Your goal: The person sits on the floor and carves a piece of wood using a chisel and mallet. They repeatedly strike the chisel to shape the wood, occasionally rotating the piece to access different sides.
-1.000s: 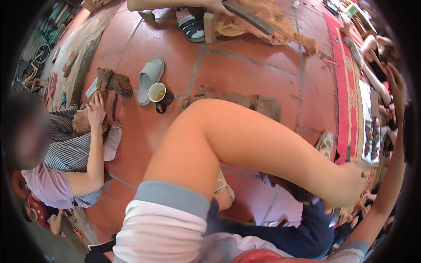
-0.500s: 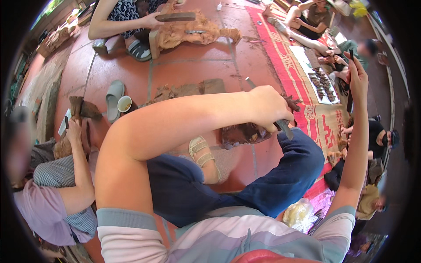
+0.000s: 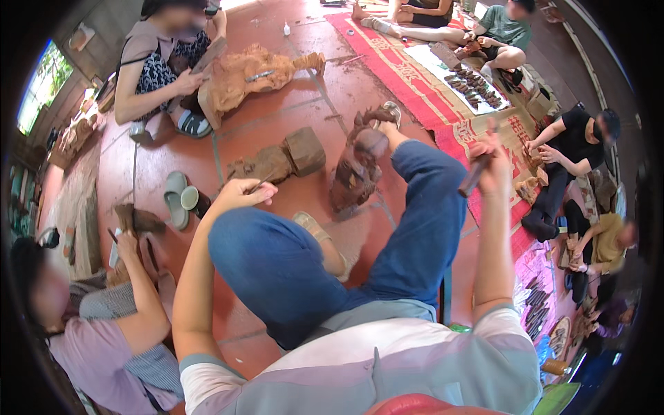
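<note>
My left hand (image 3: 238, 194) is above the floor beside my left knee, fingers closed round a thin dark chisel (image 3: 261, 184), of which only a short part shows. My right hand (image 3: 492, 166) is raised at the right, blurred by motion, gripping a dark bar (image 3: 473, 178) that points down and to the left. A dark reddish-brown wood carving (image 3: 354, 183) with rounded, knobbly forms lies by my right foot, apart from both hands. Closer to my left hand rests a brown block (image 3: 308, 151) with a rough carved part (image 3: 266, 166).
Grey slippers (image 3: 177, 200) and a cup (image 3: 191, 198) stand left of my knee. Co-workers sit left, far left and right. A large orange-brown carving (image 3: 249, 79) lies ahead. A red patterned mat (image 3: 408, 90) carries a white sheet (image 3: 487, 104) with several small dark pieces.
My left hand has swung back from the carving to the left, taking the chisel along. My right hand has come lower and inward with the bar. The view has shifted, baring the carving.
</note>
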`<state>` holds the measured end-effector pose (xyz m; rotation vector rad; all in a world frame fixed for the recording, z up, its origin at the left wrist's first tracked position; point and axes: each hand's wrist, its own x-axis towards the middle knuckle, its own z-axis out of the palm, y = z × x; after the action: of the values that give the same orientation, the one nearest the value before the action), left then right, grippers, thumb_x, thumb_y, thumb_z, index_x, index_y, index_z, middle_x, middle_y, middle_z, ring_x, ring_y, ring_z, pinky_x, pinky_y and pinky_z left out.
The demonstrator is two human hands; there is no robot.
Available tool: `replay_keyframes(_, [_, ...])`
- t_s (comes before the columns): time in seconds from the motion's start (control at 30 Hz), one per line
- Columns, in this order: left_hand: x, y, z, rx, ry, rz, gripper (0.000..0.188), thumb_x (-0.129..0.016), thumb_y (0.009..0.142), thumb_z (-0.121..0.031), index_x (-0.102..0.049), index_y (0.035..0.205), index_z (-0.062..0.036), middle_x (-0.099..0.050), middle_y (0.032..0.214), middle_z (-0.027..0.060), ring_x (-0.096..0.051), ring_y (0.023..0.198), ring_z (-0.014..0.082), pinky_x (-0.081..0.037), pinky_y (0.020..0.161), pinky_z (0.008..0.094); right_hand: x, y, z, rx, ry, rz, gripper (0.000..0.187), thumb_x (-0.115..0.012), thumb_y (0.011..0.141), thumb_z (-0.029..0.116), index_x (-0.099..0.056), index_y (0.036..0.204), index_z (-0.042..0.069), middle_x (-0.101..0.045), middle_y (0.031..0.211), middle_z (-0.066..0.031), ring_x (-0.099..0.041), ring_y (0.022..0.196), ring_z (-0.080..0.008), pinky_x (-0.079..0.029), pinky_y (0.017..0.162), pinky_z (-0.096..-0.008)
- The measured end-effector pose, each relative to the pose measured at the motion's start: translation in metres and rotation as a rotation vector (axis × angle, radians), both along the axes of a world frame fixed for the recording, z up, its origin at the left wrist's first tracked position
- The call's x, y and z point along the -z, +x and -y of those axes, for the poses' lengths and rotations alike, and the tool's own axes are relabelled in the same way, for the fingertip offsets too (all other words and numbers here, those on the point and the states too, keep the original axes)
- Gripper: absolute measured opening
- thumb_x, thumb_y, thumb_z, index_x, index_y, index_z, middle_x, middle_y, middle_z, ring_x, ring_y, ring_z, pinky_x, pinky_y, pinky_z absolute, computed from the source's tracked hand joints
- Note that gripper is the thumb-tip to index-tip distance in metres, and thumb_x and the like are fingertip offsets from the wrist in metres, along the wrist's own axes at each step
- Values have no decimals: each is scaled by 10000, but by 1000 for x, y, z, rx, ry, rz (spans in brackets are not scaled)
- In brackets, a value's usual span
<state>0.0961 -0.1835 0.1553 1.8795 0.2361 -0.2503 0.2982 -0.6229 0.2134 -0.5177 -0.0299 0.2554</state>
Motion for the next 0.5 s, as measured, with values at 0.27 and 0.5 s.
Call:
replay_keyframes(0.27, [-43, -75, 52, -281, -215, -188, 256, -623, 914, -261, -670, 875, -13, -629, 771, 17, -564, 681, 80, -445, 635, 238, 33, -57, -38, -356, 88, -133, 293, -417, 1017, 254, -490, 1249, 90, -334, 677, 39, -337, 551, -68, -330, 484, -211])
replay_keyframes(0.5, [-86, -88, 63, -751, -18, 276, 381, -549, 936, -371, -610, 1130, -49, -592, 808, 4, -430, 530, 27, -326, 469, 174, 69, -117, -30, -469, -14, -217, 372, -365, 988, 278, -504, 1195, 2, -396, 743, 8, -395, 654, -115, -378, 572, -262])
